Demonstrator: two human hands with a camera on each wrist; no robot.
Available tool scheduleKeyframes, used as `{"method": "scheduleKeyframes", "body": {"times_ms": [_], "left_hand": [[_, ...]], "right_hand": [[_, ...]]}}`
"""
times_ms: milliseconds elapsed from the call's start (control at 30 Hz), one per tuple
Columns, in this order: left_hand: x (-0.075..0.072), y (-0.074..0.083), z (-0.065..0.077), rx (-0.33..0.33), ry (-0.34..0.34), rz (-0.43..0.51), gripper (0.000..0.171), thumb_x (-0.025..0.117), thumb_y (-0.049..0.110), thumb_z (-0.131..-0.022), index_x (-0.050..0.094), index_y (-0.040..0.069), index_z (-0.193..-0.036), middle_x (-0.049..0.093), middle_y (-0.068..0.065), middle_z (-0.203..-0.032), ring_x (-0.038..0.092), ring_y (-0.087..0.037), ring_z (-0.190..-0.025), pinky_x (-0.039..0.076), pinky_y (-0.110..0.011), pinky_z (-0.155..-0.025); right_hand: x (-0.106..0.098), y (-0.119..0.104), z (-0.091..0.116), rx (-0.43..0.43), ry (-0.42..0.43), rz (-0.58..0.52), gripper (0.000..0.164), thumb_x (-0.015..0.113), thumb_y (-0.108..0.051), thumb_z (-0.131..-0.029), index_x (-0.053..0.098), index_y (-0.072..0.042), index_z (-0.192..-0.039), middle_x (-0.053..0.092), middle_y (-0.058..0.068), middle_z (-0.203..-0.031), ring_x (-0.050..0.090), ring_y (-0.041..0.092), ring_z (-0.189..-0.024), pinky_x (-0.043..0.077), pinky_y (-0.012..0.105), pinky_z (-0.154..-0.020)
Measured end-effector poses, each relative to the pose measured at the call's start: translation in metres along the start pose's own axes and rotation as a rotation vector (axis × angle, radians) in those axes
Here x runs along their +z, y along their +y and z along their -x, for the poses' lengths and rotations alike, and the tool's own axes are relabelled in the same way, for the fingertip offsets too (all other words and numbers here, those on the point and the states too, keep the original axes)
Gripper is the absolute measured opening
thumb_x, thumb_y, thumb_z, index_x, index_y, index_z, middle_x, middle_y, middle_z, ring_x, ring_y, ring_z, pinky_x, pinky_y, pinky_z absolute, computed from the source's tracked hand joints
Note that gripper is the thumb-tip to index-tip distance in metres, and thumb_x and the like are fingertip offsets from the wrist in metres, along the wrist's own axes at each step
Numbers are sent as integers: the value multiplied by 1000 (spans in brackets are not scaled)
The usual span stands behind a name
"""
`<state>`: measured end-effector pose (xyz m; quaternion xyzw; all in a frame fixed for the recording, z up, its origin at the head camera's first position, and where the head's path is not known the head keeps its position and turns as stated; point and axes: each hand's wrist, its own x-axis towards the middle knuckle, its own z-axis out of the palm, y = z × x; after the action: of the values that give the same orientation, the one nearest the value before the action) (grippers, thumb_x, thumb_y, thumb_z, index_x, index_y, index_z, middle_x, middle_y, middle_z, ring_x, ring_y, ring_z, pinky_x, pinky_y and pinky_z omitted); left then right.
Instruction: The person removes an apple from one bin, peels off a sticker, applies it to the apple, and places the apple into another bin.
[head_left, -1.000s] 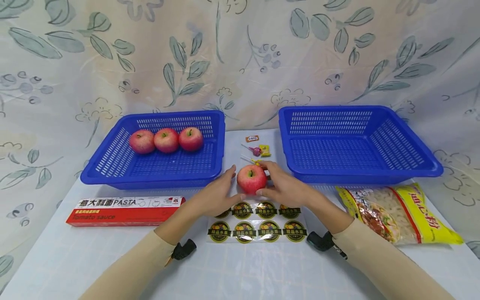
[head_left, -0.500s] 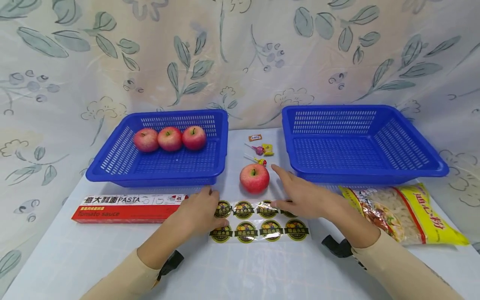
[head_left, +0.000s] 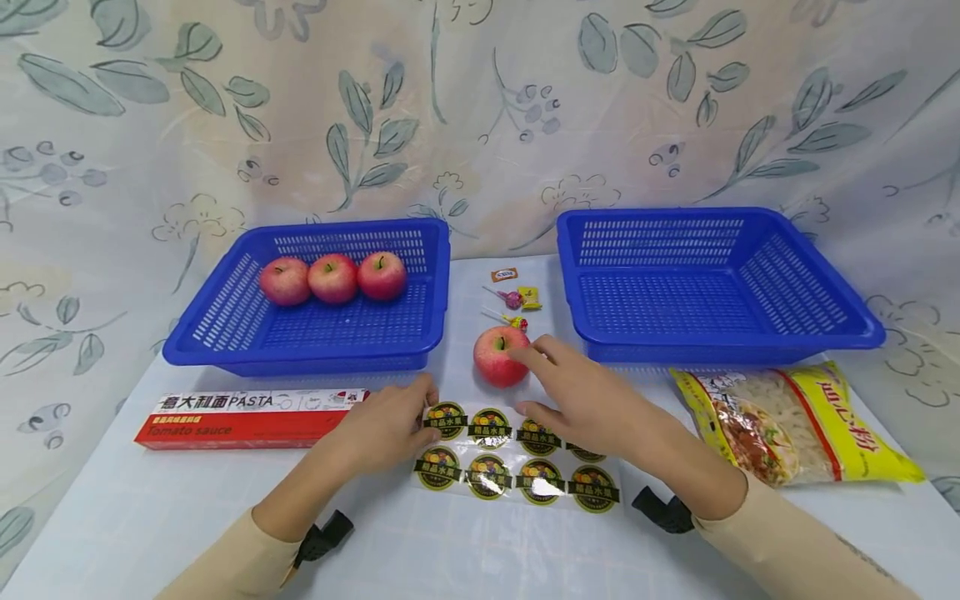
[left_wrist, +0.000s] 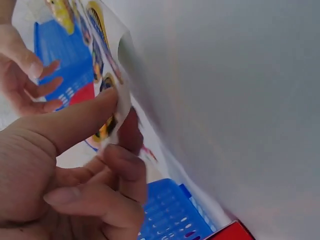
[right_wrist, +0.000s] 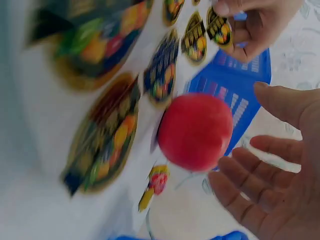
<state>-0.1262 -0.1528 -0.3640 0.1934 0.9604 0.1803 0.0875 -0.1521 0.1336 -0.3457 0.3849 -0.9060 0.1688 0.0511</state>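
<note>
Between thumb and fingers, my left hand point(head_left: 382, 427) pinches the left edge of a clear sheet of round fruit stickers point(head_left: 517, 454); the left wrist view shows that sheet point(left_wrist: 107, 75) bending at the grip. My right hand point(head_left: 588, 400) hovers over the sheet's right side, fingers spread, beside a red apple point(head_left: 497, 358). In the right wrist view a gap shows between the right hand point(right_wrist: 280, 155) and the apple point(right_wrist: 196, 131). Part of the upper right sticker is hidden under the right hand.
Three apples sit in the left blue basket point(head_left: 300, 360); another blue basket point(head_left: 720, 340) stands at right. A pasta box point(head_left: 240, 421) lies left, a yellow noodle bag point(head_left: 795, 425) right. Behind the single apple lie lollipops point(head_left: 513, 298) and wrapped candies point(head_left: 529, 297).
Both hands have come away from the single apple. My left hand has moved down and left to the sticker sheet and taken its edge; the sheet has tilted slightly.
</note>
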Motion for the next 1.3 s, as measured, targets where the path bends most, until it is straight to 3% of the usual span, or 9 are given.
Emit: {"method": "scheduleKeyframes", "body": {"times_ms": [133, 267, 467, 667, 900, 1033, 1300], "left_hand": [[0, -1, 3, 60, 35, 80, 34, 78, 19, -92, 55, 18, -116, 60, 7, -83, 51, -9, -63, 44, -28, -58], [1, -1, 6, 91, 66, 145, 36, 78, 20, -92, 57, 21, -121, 63, 10, -87, 52, -4, -60, 46, -25, -57], [0, 2, 11, 130, 77, 202, 34, 77, 20, -92, 59, 19, -121, 64, 11, -87, 50, -1, -55, 46, -24, -53], [0, 2, 15, 117, 59, 217, 34, 77, 20, -93, 59, 19, -122, 64, 12, -88, 50, -2, -55, 45, -24, -52], [5, -1, 16, 173, 86, 169, 46, 77, 19, -93, 54, 19, -134, 64, 11, -88, 44, 0, -51, 42, -22, -51], [5, -3, 18, 187, 87, 176, 41, 77, 18, -94, 57, 20, -130, 64, 11, -86, 44, 1, -52, 42, -22, -50], [2, -6, 24, 110, 26, 79, 28, 77, 26, -93, 66, 19, -118, 59, 17, -78, 44, 0, -58, 41, -22, -56]], "right_hand": [[5, -11, -7, -94, 0, -26, 50, 74, -32, -96, 59, -8, -138, 60, 3, -123, 61, 16, -97, 57, 33, -86], [15, -21, -15, -159, -17, -89, 43, 72, -31, -98, 62, -9, -134, 60, 2, -120, 56, 11, -87, 55, 26, -76], [27, -26, -24, -150, -42, -202, 27, 71, -23, -99, 66, -11, -122, 61, 0, -111, 59, 7, -86, 54, 21, -77], [32, -24, -32, -176, -42, -249, 7, 69, -17, -99, 65, -14, -105, 62, -6, -96, 60, 5, -82, 52, 18, -72], [35, -21, -40, -220, -48, -246, 7, 66, -11, -100, 62, -16, -98, 57, -9, -89, 52, 4, -76, 48, 19, -69], [36, -21, -41, -221, -80, -260, 6, 64, -10, -101, 61, -15, -100, 56, -9, -89, 52, 4, -78, 48, 19, -71], [30, -16, -35, -164, -148, -330, 9, 58, -14, -105, 55, -19, -99, 51, -11, -84, 52, 3, -73, 49, 21, -69]]}}
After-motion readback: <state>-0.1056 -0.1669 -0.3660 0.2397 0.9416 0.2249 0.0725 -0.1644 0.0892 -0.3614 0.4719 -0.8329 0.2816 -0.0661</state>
